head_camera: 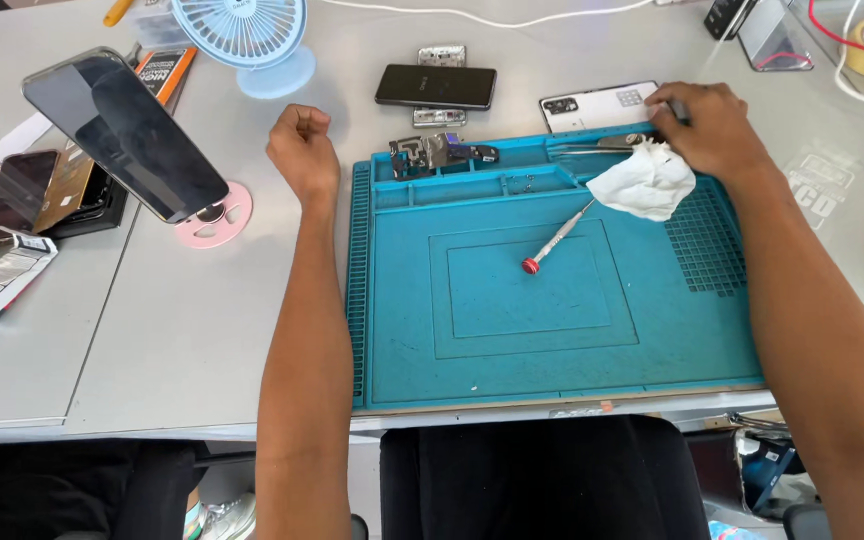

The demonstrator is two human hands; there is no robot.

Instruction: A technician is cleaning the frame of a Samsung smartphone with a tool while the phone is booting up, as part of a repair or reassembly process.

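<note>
Grey desk, blue mat (552, 350): right hand (714, 128) pinches a small tool by white phone (600, 105); left hand (302, 150) fisted, empty; screwdriver (555, 240) lies unused.

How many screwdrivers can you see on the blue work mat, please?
1: a red-capped screwdriver lies mid-mat, tip toward the white cloth. Others may be hidden under the cloth or the right hand.
</note>
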